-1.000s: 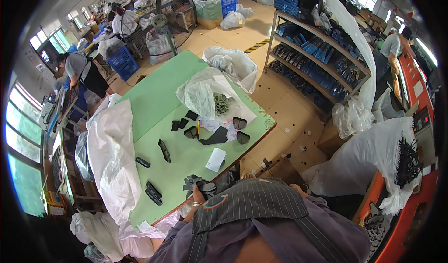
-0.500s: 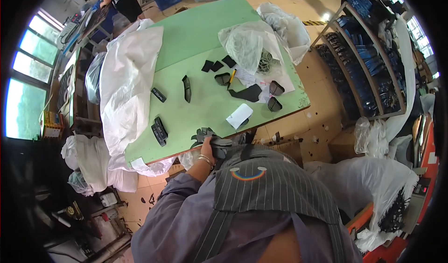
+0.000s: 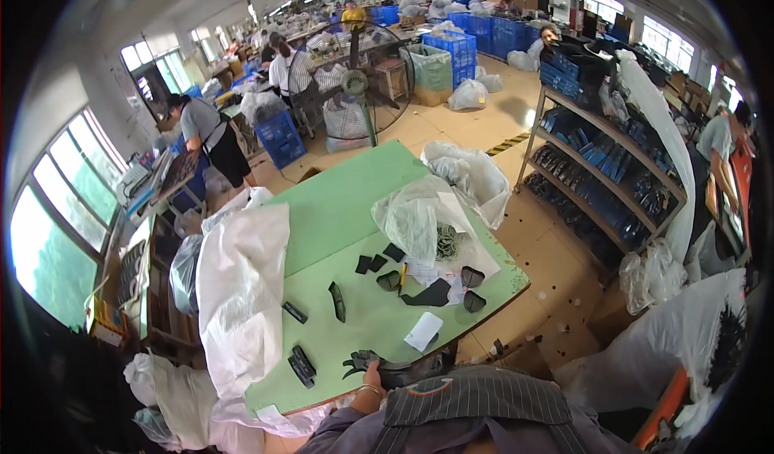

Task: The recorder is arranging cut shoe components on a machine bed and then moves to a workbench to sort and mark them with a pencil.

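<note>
My left hand (image 3: 373,376), a bracelet at its wrist, is closed on a dark grey glove (image 3: 360,362) at the near edge of the green table (image 3: 339,192). Finger-like tips of the glove spread out past my hand over the tabletop. My right hand is hidden behind my body and the striped apron (image 3: 484,397). To the left of the glove lie a stack of black pieces (image 3: 302,367) and a small black bar (image 3: 295,312). A curved black piece (image 3: 337,301) rests farther in. A folded white paper (image 3: 423,331) is on the right.
Black pads (image 3: 371,263), a yellow pen (image 3: 403,277) and a clear bag (image 3: 411,212) with greenish cords lie on the table. White sheeting (image 3: 242,285) drapes its left side. A loaded rack (image 3: 613,164) stands right, a large fan (image 3: 352,81) beyond. Several people work around the room.
The view has tilted up, bringing the fan and far room into sight. My left hand still holds the dark glove at the table edge.
</note>
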Tool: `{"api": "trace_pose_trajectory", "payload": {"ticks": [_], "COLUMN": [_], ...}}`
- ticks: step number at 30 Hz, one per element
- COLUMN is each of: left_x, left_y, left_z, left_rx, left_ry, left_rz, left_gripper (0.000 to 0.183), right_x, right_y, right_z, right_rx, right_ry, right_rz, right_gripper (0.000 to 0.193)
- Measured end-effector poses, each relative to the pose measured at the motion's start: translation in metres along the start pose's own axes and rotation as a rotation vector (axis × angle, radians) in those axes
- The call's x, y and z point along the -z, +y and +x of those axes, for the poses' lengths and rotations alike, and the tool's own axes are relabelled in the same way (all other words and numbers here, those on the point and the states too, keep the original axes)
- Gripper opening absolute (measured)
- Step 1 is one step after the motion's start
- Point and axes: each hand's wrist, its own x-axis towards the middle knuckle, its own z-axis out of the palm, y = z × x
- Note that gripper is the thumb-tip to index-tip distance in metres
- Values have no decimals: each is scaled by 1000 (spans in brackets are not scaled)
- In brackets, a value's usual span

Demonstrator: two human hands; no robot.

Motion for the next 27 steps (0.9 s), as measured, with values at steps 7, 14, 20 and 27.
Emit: {"api": "trace_pose_trajectory", "payload": {"ticks": [7,14,20,27], "left_x": [12,23,-16,-140], "left_y": [16,50,67,52], "left_z": [30,66,56,67], "left_rx": [-143,-443,-711,-1268], "left_ry": [389,465,895,149], "left_rz": [166,679,1155,1232], "left_gripper": [72,74,95,47], "right_x": [-35,65,119,84], "right_y": [21,-34,-106,-123], "right_z": [7,-83,-133,-98], "right_rx": [56,-135,-62,-93], "right_ry": [0,9,-43,-236], "right_rz": [-20,-89,-136,44], "right_gripper": [24,24,24,26]}}
